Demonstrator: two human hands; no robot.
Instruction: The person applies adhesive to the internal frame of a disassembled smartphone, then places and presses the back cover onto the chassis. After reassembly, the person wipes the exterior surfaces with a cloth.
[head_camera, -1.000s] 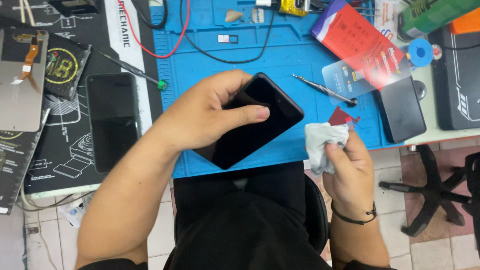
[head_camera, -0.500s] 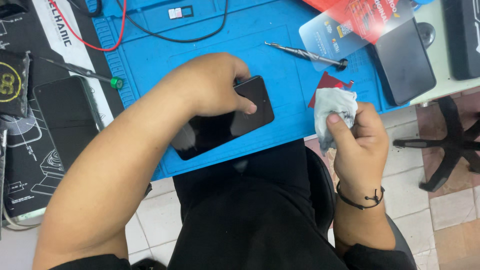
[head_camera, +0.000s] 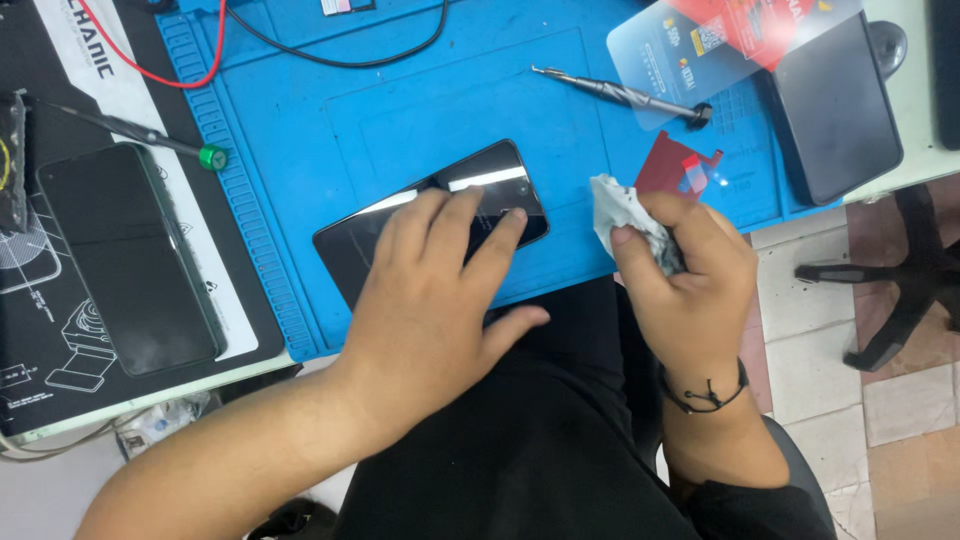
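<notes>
The left hand (head_camera: 440, 300), fingers flat, hides half the phone (head_camera: 480, 190). The right hand (head_camera: 690, 280) clutches a crumpled wipe (head_camera: 620, 212). A screwdriver (head_camera: 620, 95) lies at one o'clock.

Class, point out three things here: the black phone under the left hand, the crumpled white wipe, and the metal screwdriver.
black phone (head_camera: 490, 185), head view, bare glass near its top end.
crumpled white wipe (head_camera: 615, 205), head view, its exposed upper fold.
metal screwdriver (head_camera: 620, 94), head view, middle of its shaft.

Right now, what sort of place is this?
Most likely a phone repair bench: a blue silicone work mat, a precision screwdriver, and several phones about. The left hand presses a black phone flat; the right hand holds a crumpled wipe.
</notes>
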